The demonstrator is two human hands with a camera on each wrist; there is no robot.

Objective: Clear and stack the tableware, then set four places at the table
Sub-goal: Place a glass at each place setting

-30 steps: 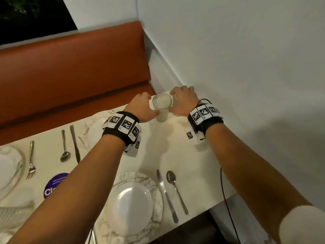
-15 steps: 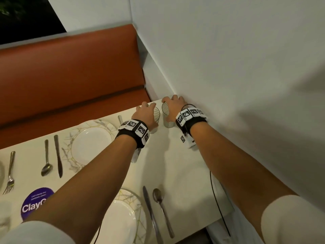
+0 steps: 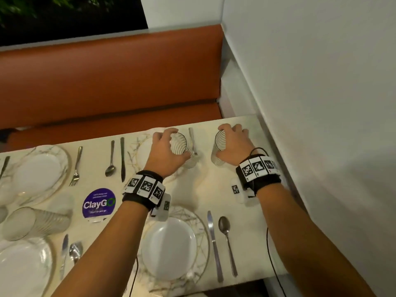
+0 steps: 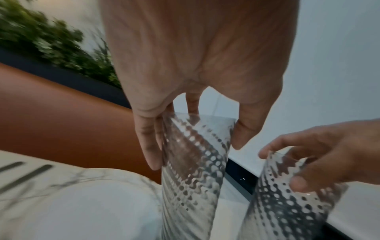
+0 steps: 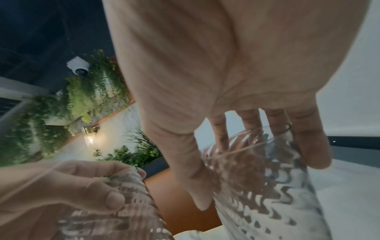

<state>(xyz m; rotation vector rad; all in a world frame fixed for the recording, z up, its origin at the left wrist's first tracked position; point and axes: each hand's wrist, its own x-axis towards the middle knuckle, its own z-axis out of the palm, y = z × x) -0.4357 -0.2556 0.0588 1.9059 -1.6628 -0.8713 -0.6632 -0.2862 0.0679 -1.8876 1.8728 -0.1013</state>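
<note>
Two clear ribbed glasses are at the far right end of the table (image 3: 214,189). My left hand (image 3: 174,144) grips one glass (image 3: 182,146) from above, beside the far plate (image 3: 143,151) and its fork (image 3: 192,142). My right hand (image 3: 230,142) grips the other glass (image 3: 218,146) near the wall. The left wrist view shows the left hand (image 4: 195,152) with fingers and thumb round the glass (image 4: 193,170). In the right wrist view the right hand (image 5: 257,178) curls round its glass (image 5: 277,194). Whether the bases touch the table cannot be told.
A near plate (image 3: 169,247) lies below my arms, with a knife (image 3: 213,243) and spoon (image 3: 227,239) beside it. More plates, cutlery, a purple ClayGo sticker (image 3: 99,203) and another glass (image 3: 32,224) lie to the left. The white wall (image 3: 321,103) bounds the right, an orange bench (image 3: 107,82) the far side.
One glass showed between both hands by the wall. Now each hand holds its own glass, and the left hand has carried its glass leftward to the far plate.
</note>
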